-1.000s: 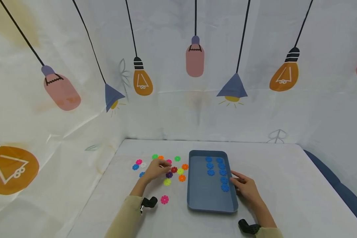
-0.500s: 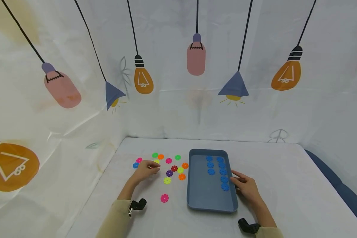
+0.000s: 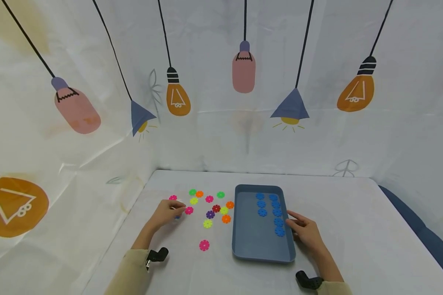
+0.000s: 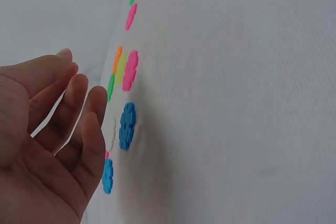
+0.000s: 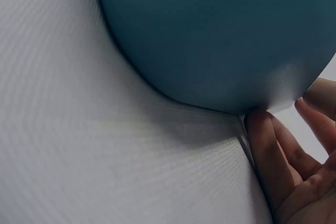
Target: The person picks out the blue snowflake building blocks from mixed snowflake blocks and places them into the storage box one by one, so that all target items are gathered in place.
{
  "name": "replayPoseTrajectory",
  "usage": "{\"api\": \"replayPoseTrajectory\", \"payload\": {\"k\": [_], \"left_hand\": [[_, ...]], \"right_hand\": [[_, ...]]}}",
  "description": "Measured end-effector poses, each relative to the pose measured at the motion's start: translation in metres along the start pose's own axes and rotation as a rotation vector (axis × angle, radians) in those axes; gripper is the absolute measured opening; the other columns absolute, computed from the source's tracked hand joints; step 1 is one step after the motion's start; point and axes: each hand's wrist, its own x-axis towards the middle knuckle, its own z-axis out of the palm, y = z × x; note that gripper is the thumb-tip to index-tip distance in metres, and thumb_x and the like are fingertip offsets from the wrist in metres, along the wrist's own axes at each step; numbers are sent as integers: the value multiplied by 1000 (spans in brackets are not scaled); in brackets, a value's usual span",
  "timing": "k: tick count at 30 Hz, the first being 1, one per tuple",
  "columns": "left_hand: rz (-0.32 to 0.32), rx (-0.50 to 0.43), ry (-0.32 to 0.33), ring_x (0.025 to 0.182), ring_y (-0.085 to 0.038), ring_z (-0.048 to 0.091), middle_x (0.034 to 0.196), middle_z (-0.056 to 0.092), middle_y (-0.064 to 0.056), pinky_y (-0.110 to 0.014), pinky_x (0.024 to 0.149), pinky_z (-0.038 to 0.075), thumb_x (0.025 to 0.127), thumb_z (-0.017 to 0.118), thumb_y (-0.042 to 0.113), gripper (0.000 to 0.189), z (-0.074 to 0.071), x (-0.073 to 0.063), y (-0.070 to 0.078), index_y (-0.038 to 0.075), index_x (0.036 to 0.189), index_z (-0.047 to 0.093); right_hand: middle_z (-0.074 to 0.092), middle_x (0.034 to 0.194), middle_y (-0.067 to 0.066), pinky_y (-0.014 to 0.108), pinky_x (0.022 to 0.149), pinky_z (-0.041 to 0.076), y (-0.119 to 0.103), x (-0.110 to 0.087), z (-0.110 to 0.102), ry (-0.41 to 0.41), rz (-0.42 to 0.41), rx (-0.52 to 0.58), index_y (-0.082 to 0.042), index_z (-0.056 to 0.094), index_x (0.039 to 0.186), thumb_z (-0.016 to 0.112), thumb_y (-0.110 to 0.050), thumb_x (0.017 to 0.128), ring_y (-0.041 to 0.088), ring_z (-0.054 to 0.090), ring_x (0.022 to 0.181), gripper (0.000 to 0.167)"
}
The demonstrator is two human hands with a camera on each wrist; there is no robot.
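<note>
My left hand hovers low over the left part of scattered flower-shaped plastic discs, fingers bent loosely with no disc between them. In the left wrist view a blue disc lies just past the fingertips, with another blue disc lower down. A pink disc lies right beside the fingertips in the head view. My right hand holds the right edge of a blue-grey tray, fingertips at its rim and outer wall. Several blue discs lie in two columns inside the tray.
Discs in orange, green, yellow, red and purple lie left of the tray on the white tabletop. One pink disc sits apart, nearer the front. A lamp-patterned sheet rises behind the table; a dark blue seat edge shows at right.
My left hand has moved left from the middle of the discs to their left side, uncovering pink and yellow ones. My right hand and the tray stay in place.
</note>
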Motion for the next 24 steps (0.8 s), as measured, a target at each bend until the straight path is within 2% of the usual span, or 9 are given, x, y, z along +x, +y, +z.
{"api": "replayPoseTrajectory", "payload": {"k": [6,11,16,24], "left_hand": [[-24,72,18,75,-19,58,86,67,-1,-28,59,53,86,76,22,17,-9,-1,-10,8,96,75],[11,106,3,69,-17,59,80,65,-1,-28,56,52,83,78,17,20,-14,-4,-14,4,97,74],[40,148,-16,69,-15,60,79,64,0,-27,59,51,79,82,18,30,-18,-3,-19,1,102,73],[42,242,-48,74,-14,60,82,63,2,-27,65,52,72,88,25,42,-22,3,-30,5,107,74]], "right_hand": [[63,117,21,30,65,54,0,0,0,2,9,-7,-7,53,139,67,-25,93,20,63,87,51],[63,117,21,30,65,54,-1,1,0,-3,15,-6,-7,53,139,67,-25,93,20,64,87,51],[63,118,21,30,64,54,-2,1,0,-1,8,-10,-6,53,139,67,-26,94,20,64,86,52],[62,119,22,30,64,54,-4,-1,0,-9,9,-10,-5,52,140,67,-25,94,21,64,86,52]]}}
